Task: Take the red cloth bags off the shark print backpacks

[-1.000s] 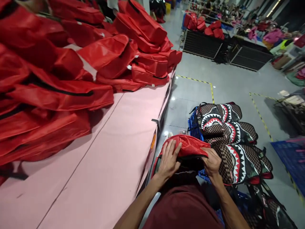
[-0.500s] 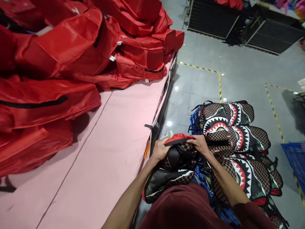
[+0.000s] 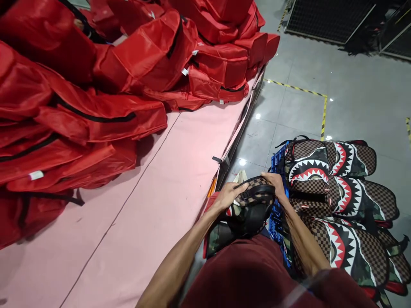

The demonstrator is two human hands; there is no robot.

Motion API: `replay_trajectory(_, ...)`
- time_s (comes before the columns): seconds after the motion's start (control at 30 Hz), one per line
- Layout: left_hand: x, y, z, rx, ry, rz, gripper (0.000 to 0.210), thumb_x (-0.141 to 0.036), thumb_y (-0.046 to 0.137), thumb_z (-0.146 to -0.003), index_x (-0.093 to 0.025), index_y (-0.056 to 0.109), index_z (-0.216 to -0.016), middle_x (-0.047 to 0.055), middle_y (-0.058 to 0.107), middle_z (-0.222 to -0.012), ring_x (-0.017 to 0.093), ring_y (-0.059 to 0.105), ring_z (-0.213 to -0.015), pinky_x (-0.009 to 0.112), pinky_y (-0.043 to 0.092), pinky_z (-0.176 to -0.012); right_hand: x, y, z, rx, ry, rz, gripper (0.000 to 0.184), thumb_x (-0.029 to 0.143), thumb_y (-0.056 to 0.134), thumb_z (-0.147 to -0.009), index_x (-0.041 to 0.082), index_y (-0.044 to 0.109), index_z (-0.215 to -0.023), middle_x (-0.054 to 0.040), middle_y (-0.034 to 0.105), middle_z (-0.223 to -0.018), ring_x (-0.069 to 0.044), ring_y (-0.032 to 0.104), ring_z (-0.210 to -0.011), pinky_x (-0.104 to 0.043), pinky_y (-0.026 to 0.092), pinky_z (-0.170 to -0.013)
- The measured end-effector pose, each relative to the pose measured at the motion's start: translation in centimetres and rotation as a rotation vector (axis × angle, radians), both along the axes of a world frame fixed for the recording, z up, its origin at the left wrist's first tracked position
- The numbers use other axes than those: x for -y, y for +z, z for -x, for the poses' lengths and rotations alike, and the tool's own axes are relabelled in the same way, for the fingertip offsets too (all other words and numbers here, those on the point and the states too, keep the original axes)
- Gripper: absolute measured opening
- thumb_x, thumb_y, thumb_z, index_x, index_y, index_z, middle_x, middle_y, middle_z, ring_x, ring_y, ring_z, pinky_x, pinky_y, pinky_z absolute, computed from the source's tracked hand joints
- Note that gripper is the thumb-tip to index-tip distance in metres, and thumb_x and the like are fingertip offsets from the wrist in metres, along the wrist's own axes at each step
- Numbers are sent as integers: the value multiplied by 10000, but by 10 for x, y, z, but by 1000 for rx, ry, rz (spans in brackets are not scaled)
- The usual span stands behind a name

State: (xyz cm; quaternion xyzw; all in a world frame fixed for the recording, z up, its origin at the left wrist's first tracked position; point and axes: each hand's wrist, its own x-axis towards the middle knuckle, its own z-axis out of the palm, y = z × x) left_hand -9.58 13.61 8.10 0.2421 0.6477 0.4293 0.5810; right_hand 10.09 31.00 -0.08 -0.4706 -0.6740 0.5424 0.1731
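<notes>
A backpack (image 3: 257, 214) with brown checks, camouflage and black parts is held close in front of my body, beside the table's edge. My left hand (image 3: 229, 194) grips its upper left side, the thumb lying over the checked fabric. On the far right of its upper edge, my right hand (image 3: 275, 185) is closed on the rim. Part of the bag's lower end is hidden by my maroon shirt. A bit of red fabric (image 3: 210, 201) shows to the left, under my left wrist.
Red bags (image 3: 128, 115) are heaped on the pink-covered table (image 3: 135, 239) to the left. Checked shark-mouth backpacks (image 3: 362, 201) lie stacked over a blue crate (image 3: 276, 214) on my right. Yellow-black tape (image 3: 324, 115) marks the grey floor; dark mesh-sided racks (image 3: 327, 21) stand beyond.
The red lining at the backpack's top has gone from view, and its checked outside with black trim now faces up between my hands. The whole view has shifted leftward.
</notes>
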Motion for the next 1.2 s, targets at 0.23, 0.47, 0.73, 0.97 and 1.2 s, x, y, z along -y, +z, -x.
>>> replay_trajectory(0.23,-12,-40,-8,-388,5,-62,818,-987,529,-883,-248,358,-575,-45,294,-609,128,304,-621,309,213,-597,27,-30,-18,8,-177,48,718,958,504,-887,278,419,-674,28,430,-630,-167,391,-673,-307,336,-597)
replay_trajectory(0.47,-8,-33,-10,-394,-43,-140,781,-931,562,-922,-242,390,-596,-46,312,-629,137,308,-655,304,229,-612,83,-13,-63,98,-466,-87,670,911,407,-918,282,493,-706,3,521,-652,-213,466,-742,-323,442,-697)
replay_trajectory(0.73,43,-40,82,-82,134,-48,631,-747,902,-688,-203,593,-608,-39,495,-603,117,392,-602,251,291,-573,96,63,-27,-55,-213,41,758,967,543,-946,259,420,-703,17,413,-666,-163,370,-667,-299,311,-589)
replay_trajectory(0.97,69,-82,84,-83,258,24,553,-618,945,-535,-202,586,-593,-43,518,-578,116,422,-597,246,310,-576,50,25,28,104,-166,39,738,944,504,-928,291,298,-651,34,290,-628,-152,298,-688,-318,254,-593)
replay_trajectory(1.2,115,-74,52,-75,371,80,652,-790,863,-765,-162,692,-720,-10,590,-577,180,568,-673,271,423,-619,52,33,22,294,-176,-136,633,728,591,-998,241,497,-604,-3,522,-633,-164,388,-719,-324,311,-671)
